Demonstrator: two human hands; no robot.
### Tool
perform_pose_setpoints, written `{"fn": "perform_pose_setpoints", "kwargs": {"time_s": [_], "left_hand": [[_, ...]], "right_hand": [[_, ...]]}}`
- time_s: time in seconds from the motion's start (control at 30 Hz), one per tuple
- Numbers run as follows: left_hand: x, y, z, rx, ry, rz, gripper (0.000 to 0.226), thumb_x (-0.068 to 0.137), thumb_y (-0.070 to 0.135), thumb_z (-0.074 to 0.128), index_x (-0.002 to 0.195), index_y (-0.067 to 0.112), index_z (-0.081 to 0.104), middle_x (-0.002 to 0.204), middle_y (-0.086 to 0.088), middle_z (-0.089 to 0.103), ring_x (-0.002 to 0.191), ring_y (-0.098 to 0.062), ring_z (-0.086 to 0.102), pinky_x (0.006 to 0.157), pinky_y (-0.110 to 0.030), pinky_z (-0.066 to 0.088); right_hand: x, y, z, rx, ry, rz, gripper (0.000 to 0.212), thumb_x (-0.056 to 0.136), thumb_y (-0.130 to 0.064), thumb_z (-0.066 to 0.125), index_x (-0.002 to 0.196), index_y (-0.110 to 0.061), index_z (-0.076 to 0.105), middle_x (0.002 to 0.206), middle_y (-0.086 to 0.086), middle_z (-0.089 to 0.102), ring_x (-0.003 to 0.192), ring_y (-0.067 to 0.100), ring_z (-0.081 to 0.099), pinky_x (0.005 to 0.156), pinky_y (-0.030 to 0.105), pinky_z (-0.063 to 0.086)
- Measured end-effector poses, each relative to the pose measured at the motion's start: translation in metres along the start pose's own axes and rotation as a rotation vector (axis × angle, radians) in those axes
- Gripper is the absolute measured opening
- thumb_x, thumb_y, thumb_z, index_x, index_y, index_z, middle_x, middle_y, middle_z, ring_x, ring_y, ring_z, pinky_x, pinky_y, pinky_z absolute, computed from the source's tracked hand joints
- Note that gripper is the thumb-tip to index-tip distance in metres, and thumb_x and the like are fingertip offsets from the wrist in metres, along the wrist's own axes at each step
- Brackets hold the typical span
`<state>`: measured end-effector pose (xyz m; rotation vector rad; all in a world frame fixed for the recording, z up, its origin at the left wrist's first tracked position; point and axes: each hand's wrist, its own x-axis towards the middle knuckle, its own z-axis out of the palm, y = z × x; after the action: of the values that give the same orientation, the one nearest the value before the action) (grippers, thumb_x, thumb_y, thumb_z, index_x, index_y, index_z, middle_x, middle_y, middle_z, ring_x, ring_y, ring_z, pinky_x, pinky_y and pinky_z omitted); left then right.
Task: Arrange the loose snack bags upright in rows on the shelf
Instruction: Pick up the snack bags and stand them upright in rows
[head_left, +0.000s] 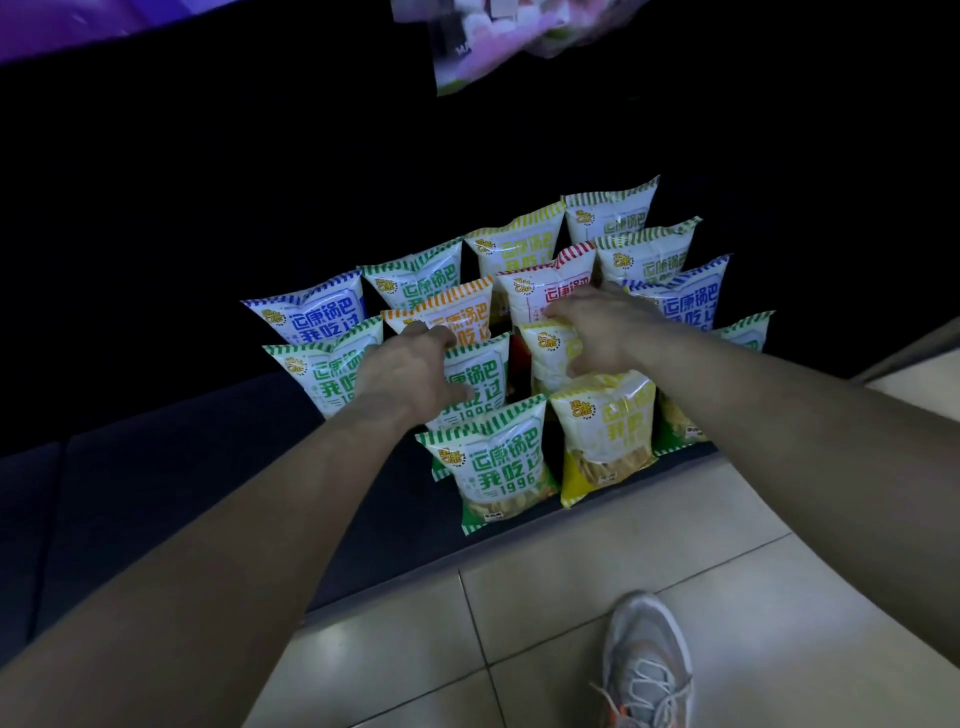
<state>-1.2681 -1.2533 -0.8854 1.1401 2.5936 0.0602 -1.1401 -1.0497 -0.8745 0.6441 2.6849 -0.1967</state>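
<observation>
Bags of the front row stand upright at the shelf lip. Behind them, left hand grips a green-striped bag; right hand, farther in, pinches the yellow-striped bag directly beneath it, roughly upright.

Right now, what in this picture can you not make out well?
- Head view: pink bag at the top, blurred and cut off by the edge.
- Head view: green bag far right, mostly hidden by the right arm.
- Head view: left hand, its own back hides the grip.
- Head view: shelf back, too dark.
</observation>
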Motion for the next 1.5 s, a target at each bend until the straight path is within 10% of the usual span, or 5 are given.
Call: {"fn": "perform_pose_setpoints", "kwargs": {"time_s": [0.43,0.97,1.2,1.5], "left_hand": [[-0.002,0.012,0.006,-0.094,0.041,-0.017,0.076,0.079,0.054,0.074,0.143,0.027,0.044,0.140,-0.001,0.053,0.122,-0.025,0.054,0.090,-0.041,0.052],[-0.005,0.015,0.014,-0.114,0.127,0.014,0.079,0.079,0.058,0.071,0.145,0.029,0.040,0.144,-0.001,0.050,0.130,-0.025,0.048,0.104,-0.046,0.043],[-0.054,0.021,0.005,-0.214,0.174,0.095,0.067,0.083,0.067,0.057,0.138,0.030,0.047,0.139,0.004,0.049,0.129,-0.021,0.042,0.105,-0.047,0.039],[-0.084,0.045,0.046,0.173,0.016,0.097,0.107,0.070,0.069,0.069,0.151,0.023,0.015,0.146,-0.004,0.035,0.135,-0.029,0.034,0.112,-0.049,0.026]], "right_hand": [[-0.005,-0.003,0.002,0.008,0.139,0.021,0.070,0.077,-0.031,0.082,0.138,-0.032,0.047,0.140,0.000,0.047,0.128,0.027,0.039,0.091,0.043,0.045],[-0.009,0.004,0.001,0.100,0.030,0.018,0.084,0.079,-0.040,0.077,0.150,-0.031,0.034,0.152,0.002,0.034,0.141,0.031,0.024,0.108,0.050,0.037],[-0.047,0.010,-0.011,0.205,0.256,-0.071,0.061,0.087,-0.052,0.063,0.139,-0.024,0.047,0.139,0.002,0.047,0.130,0.025,0.037,0.099,0.040,0.040],[-0.082,0.005,0.040,-0.338,0.033,-0.201,0.116,0.056,-0.063,0.082,0.149,-0.027,0.022,0.143,0.003,0.035,0.132,0.028,0.035,0.113,0.047,0.028]]}}
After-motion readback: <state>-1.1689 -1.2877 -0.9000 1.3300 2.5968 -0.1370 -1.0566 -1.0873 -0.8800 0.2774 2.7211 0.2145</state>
